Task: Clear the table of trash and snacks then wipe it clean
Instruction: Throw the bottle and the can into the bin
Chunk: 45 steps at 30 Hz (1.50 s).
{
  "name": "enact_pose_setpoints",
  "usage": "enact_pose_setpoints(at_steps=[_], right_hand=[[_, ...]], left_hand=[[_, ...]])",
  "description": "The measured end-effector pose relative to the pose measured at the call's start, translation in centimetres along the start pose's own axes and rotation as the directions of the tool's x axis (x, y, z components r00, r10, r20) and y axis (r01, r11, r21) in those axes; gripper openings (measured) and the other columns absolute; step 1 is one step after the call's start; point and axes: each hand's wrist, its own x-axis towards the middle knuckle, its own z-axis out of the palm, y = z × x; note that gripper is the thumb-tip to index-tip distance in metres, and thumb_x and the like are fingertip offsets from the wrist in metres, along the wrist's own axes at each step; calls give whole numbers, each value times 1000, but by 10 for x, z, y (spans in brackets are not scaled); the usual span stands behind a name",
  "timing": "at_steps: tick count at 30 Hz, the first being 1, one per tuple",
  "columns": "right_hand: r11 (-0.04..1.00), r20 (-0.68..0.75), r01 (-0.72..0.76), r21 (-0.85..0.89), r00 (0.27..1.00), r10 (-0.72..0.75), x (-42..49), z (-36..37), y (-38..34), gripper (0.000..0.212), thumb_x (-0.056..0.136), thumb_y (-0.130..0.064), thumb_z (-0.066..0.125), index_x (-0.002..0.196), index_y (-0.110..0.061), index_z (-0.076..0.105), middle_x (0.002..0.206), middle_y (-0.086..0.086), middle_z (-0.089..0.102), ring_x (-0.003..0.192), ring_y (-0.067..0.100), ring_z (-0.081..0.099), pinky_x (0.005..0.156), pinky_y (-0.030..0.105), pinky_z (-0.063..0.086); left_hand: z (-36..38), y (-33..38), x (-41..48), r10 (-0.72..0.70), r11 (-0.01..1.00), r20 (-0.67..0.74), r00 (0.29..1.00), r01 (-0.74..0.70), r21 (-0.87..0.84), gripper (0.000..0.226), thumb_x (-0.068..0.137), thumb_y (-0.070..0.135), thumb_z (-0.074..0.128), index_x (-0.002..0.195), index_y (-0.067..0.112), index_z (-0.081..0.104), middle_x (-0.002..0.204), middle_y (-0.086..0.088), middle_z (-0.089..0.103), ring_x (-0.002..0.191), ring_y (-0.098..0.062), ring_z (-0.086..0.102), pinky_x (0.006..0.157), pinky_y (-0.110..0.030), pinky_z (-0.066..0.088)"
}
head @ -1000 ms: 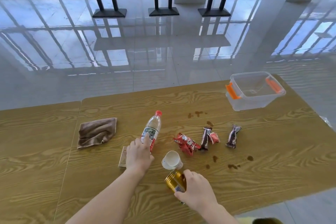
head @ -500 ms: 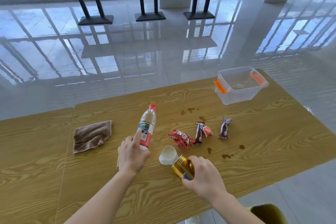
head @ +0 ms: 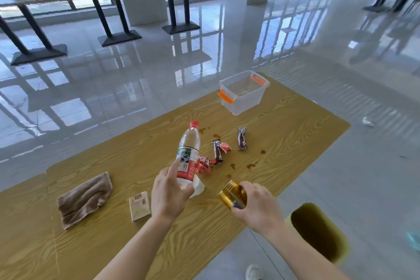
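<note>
The left hand [head: 169, 195] is now lifting the clear plastic water bottle with the red cap and red label [head: 188, 154] off the wood-grain bench [head: 284, 143], its grip clamped round the bottle's lower end; a second ago that bottle was lying flat. The right hand [head: 258, 206] is carrying the gold metal can [head: 233, 194], grip clamped on it, out past the bench edge toward the olive-green bin [head: 318, 232] on the floor. Both pieces of trash are probably heading there. The white paper cup [head: 198, 186], the red and brown snack wrappers [head: 218, 153], the small cardboard pack [head: 139, 206] and the brown spill spots [head: 251, 165] are still waiting, as are the brown folded cloth [head: 84, 199] and the clear plastic box with orange latches [head: 244, 92].
</note>
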Motion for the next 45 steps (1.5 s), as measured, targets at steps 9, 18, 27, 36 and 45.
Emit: enact_pose_setpoints(at_steps=[9,18,27,36,45], right_hand=[[984,-91,-155,91,982,163,-27,-41,94,47,71,-50,71,109,-31,53,94,-7,58,83,12,54,68,24,43],[946,-134,-280,164,944,302,-39,-81,252,43,71,-53,70,107,-37,53,90,-13,55,74,5,50,62,19,37],[859,68,-498,118,867,494,-51,-71,409,58,70,-55,71,119,-30,54,111,-5,62,98,18,61,80,36,55],[755,206,-653,63,748,631,-35,49,521,54,66,-58,73,106,-28,53,100,-2,62,86,21,61,67,32,52],[753,296,-657,-44,711,638,8,185,609,51,71,-56,69,103,-23,48,103,4,61,96,26,60,67,32,41]], left_hand=[[67,98,-24,199,980,103,975,-195,-51,82,68,31,80,142,33,43,120,4,57,109,-19,53,86,-34,39],[188,209,-72,296,955,250,922,-294,-48,82,74,39,76,145,39,34,129,5,54,113,-14,48,89,-34,49],[327,261,-127,294,946,447,845,-324,-9,82,79,44,74,147,38,29,132,9,49,117,-9,44,91,-23,40],[502,194,-143,-70,981,719,692,-82,174,86,75,46,77,148,37,32,123,8,53,102,-11,49,78,-21,48],[655,124,-115,-201,899,757,622,-190,395,78,71,51,74,141,33,43,118,2,62,89,-16,59,65,-25,57]])
